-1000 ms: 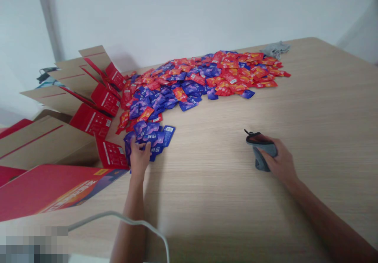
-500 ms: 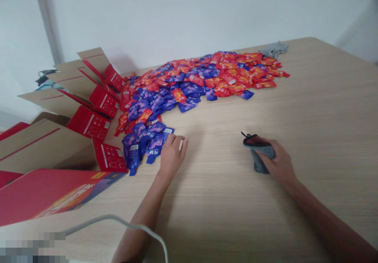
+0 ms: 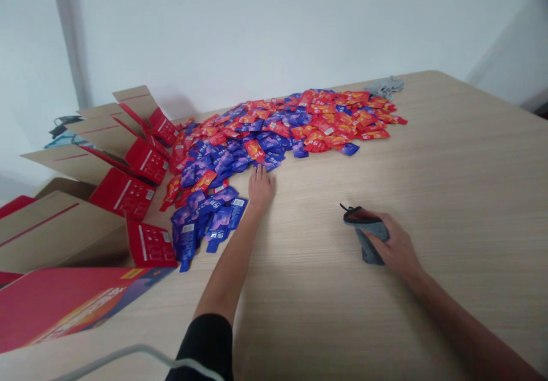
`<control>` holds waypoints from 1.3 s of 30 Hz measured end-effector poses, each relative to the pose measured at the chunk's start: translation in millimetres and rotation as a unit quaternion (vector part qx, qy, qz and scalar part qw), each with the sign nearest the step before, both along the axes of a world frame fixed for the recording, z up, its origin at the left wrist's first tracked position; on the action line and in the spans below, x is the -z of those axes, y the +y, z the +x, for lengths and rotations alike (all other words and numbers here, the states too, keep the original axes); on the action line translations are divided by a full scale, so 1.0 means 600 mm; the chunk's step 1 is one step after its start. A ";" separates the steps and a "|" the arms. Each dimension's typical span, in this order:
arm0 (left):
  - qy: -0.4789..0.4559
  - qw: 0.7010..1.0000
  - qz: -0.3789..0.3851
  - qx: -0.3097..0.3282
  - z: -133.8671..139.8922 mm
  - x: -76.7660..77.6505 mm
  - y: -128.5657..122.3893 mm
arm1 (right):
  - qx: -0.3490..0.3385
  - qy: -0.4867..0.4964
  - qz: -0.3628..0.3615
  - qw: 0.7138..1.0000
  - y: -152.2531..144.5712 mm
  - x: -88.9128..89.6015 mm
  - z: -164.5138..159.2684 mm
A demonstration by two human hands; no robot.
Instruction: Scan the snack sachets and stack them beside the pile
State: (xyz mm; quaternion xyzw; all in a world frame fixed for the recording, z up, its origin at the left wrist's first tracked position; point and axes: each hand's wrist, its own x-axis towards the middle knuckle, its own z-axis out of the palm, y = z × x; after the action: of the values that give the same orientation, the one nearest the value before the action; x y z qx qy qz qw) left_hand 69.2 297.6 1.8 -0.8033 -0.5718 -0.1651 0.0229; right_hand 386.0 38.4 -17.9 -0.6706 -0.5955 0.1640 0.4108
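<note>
My left hand (image 3: 261, 189) reaches forward, its fingers stretched out at the near edge of a blue-purple packet (image 3: 274, 162); whether they press on it I cannot tell. An orange-red packet (image 3: 254, 150) lies just beyond the fingertips. Over the right part of the table my right hand (image 3: 397, 245) is closed around a small grey drawstring pouch (image 3: 371, 248) with a dark rim and a black cord. The pouch's mouth faces up and to the left. Nearer me on the left sits a small group of blue packets (image 3: 219, 226).
A long heap of red and blue packets (image 3: 329, 120) stretches along the back of the wooden table (image 3: 308, 290). Several open red cardboard boxes (image 3: 148, 241) with raised flaps line the left side. A grey cloth (image 3: 386, 87) lies at the back right. A pale cable (image 3: 141, 351) crosses the lower left.
My left hand has moved forward from the near blue packets to the main heap's edge, and its fingers have straightened. The right hand still holds the pouch. The view has shifted slightly.
</note>
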 end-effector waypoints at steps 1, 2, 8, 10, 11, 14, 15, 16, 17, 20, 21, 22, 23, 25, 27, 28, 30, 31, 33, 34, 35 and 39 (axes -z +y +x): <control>0.002 1.000 0.001 -0.001 0.001 -0.001 -0.007 | 0.000 -0.001 -0.001 1.000 0.000 0.000 0.000; 0.006 1.000 0.001 0.000 0.002 -0.002 -0.017 | 0.000 -0.002 -0.002 1.000 0.000 0.000 0.001; 0.054 0.995 -0.026 0.076 0.012 -0.021 -0.157 | 0.008 0.010 -0.005 1.000 0.000 -0.004 -0.001; 0.081 0.988 -0.037 0.128 0.013 -0.024 -0.239 | 0.016 0.008 0.004 1.000 0.000 -0.005 -0.001; 0.090 0.983 -0.042 0.156 0.012 -0.025 -0.284 | 0.021 0.005 0.008 1.000 0.000 -0.006 -0.001; 0.080 0.972 -0.078 0.209 0.004 -0.029 -0.415 | 0.035 -0.004 0.017 0.999 -0.001 -0.008 -0.002; 0.074 0.968 -0.094 0.221 -0.001 -0.031 -0.454 | 0.039 -0.007 0.021 0.999 -0.002 -0.009 -0.003; 0.069 0.965 -0.109 0.226 -0.007 -0.032 -0.489 | 0.041 -0.008 0.022 0.999 -0.002 -0.011 -0.003; 0.066 0.964 -0.122 0.227 -0.012 -0.032 -0.519 | 0.041 -0.009 0.023 0.999 -0.003 -0.012 -0.003; 0.044 0.959 -0.132 0.246 -0.032 -0.026 -0.585 | 0.039 -0.017 0.023 0.999 -0.003 -0.014 -0.002; 0.034 0.957 -0.124 0.259 -0.038 -0.022 -0.600 | 0.037 -0.025 0.023 0.999 -0.002 -0.014 -0.002; 0.028 0.954 -0.115 0.274 -0.044 -0.018 -0.610 | 0.032 -0.037 0.022 0.999 -0.002 -0.015 -0.001; 0.025 0.951 -0.105 0.290 -0.050 -0.013 -0.618 | 0.025 -0.054 0.021 0.998 -0.001 -0.016 -0.001; 0.029 0.944 -0.091 0.316 -0.059 -0.005 -0.626 | -0.013 -0.100 0.011 0.995 -0.001 -0.021 -0.003; 0.038 0.940 -0.084 0.328 -0.064 -0.001 -0.627 | -0.057 -0.156 -0.009 0.986 -0.004 -0.028 -0.007; 0.040 0.940 -0.081 0.328 -0.066 -0.001 -0.626 | -0.078 -0.183 -0.019 0.980 -0.008 -0.032 -0.010; 0.039 0.943 -0.076 0.322 -0.068 0.000 -0.624 | -0.110 -0.226 -0.034 0.967 -0.020 -0.038 -0.013; 0.034 0.945 -0.072 0.318 -0.068 0.001 -0.625 | -0.120 -0.242 -0.036 0.962 -0.027 -0.040 -0.014; 0.021 0.949 -0.064 0.308 -0.070 0.004 -0.628 | -0.141 -0.264 -0.038 0.953 -0.041 -0.039 -0.011; 0.014 0.951 -0.059 0.304 -0.071 0.006 -0.631 | -0.153 -0.272 -0.040 0.949 -0.045 -0.038 -0.008; 0.009 0.952 -0.056 0.302 -0.073 0.009 -0.636 | -0.164 -0.277 -0.045 0.946 -0.048 -0.036 -0.003; 0.022 0.936 -0.073 0.343 -0.084 0.014 -0.650 | -0.176 -0.273 -0.066 0.944 -0.038 -0.035 0.014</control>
State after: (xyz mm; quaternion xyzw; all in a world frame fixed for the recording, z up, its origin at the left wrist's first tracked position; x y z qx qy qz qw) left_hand 18.9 -92.5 -6.6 -0.9534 -0.2715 -0.1034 -0.0815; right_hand 394.1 15.8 2.9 -0.6000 -0.7810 0.0833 0.1519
